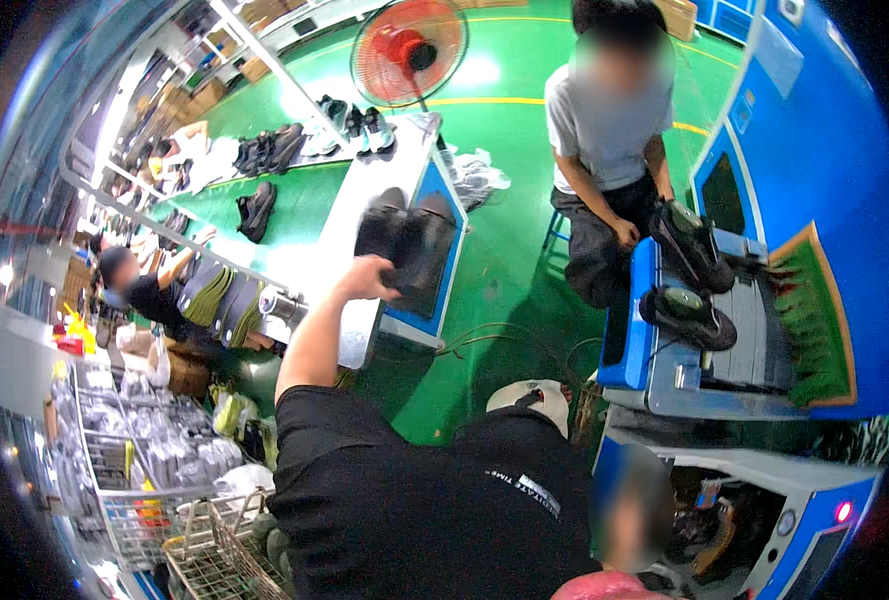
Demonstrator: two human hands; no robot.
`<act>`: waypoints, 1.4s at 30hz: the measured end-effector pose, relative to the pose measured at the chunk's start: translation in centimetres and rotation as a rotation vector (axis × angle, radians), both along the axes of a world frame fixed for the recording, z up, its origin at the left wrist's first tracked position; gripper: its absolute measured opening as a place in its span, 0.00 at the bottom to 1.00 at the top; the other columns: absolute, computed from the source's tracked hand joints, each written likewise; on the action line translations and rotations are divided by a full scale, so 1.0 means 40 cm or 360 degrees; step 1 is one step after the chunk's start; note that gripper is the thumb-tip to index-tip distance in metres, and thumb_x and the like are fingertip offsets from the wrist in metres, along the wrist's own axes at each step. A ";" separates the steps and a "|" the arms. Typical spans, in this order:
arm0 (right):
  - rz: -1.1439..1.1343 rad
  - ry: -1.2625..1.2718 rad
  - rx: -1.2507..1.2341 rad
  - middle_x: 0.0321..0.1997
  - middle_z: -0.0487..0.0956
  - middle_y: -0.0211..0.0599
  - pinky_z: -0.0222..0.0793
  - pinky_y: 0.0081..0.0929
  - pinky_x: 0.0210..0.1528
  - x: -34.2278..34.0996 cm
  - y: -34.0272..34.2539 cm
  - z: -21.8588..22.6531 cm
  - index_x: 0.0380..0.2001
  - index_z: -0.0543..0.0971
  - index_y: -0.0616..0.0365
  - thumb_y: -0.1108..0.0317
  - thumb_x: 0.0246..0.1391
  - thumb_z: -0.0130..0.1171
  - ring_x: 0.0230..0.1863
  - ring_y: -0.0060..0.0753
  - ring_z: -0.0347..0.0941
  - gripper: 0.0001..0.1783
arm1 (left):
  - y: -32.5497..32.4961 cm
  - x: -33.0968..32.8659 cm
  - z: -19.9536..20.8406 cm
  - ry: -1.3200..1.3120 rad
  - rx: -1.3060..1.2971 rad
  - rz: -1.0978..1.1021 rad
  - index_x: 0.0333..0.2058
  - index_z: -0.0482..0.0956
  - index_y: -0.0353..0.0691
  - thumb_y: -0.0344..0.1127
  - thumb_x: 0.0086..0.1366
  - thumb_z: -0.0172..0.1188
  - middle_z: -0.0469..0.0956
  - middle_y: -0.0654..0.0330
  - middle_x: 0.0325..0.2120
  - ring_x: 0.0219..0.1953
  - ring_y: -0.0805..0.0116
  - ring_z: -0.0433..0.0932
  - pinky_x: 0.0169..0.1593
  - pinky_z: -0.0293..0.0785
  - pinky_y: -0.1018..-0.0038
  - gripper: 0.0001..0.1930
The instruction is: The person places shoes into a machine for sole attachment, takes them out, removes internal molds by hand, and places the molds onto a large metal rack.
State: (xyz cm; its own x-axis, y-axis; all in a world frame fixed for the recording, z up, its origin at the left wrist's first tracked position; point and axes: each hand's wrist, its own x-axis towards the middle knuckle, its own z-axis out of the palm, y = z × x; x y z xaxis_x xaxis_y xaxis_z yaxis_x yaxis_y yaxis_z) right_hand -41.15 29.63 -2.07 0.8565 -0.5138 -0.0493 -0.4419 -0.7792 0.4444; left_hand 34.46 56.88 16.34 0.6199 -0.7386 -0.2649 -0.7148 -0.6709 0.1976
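My left hand [363,280] reaches forward from the short black sleeve [327,410]; its fingers are bent round the near ends of 2 dark shoes [428,245], holding them as a pair at the near end of the white worktop [341,215]; the shoes lie side by side, toes pointing away from me, the right shoe out over the worktop's blue side; both are blurred, so I cannot tell whether their soles touch the surface; my right hand I cannot make out, as a blurred patch covers the lower right, so I cannot tell how its fingers stand.

At the worktop's far end stand sneakers [369,130] in black and pale teal; beyond my arm on the left, a single dark shoe [256,211] sits apart from a row of dark shoes [267,150].

Across to the right, a co-worker [610,150] in a grey top sits with both hands near 2 black shoes [697,248] on the blue machine [629,345]; a red fan [390,50] stands behind the worktop; a wire basket [208,548] is at my lower left.
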 end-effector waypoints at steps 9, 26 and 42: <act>-0.0143 -0.0058 0.0640 0.65 0.70 0.42 0.64 0.36 0.66 0.336 -0.130 0.269 0.68 0.63 0.58 0.66 0.69 0.43 0.63 0.38 0.69 0.26 | 0.117 0.237 -0.214 -0.0685 -0.0104 0.1402 0.50 0.74 0.34 0.47 0.65 0.61 0.78 0.39 0.44 0.46 0.42 0.79 0.53 0.76 0.56 0.23; -0.1621 -0.0818 0.1132 0.52 0.77 0.47 0.69 0.42 0.52 0.230 0.225 0.060 0.55 0.75 0.59 0.58 0.60 0.60 0.51 0.46 0.74 0.23 | -1.541 -0.296 -0.287 0.0555 -0.0814 -0.1058 0.49 0.80 0.35 0.45 0.62 0.66 0.82 0.48 0.45 0.50 0.47 0.79 0.55 0.75 0.61 0.22; -0.3774 -0.1414 0.2876 0.47 0.79 0.40 0.67 0.35 0.30 0.547 0.870 -0.189 0.60 0.74 0.54 0.50 0.62 0.61 0.29 0.29 0.71 0.29 | -1.470 -0.609 -0.297 0.0870 -0.0278 -0.1745 0.59 0.70 0.26 0.39 0.55 0.71 0.72 0.43 0.58 0.57 0.51 0.73 0.61 0.68 0.60 0.36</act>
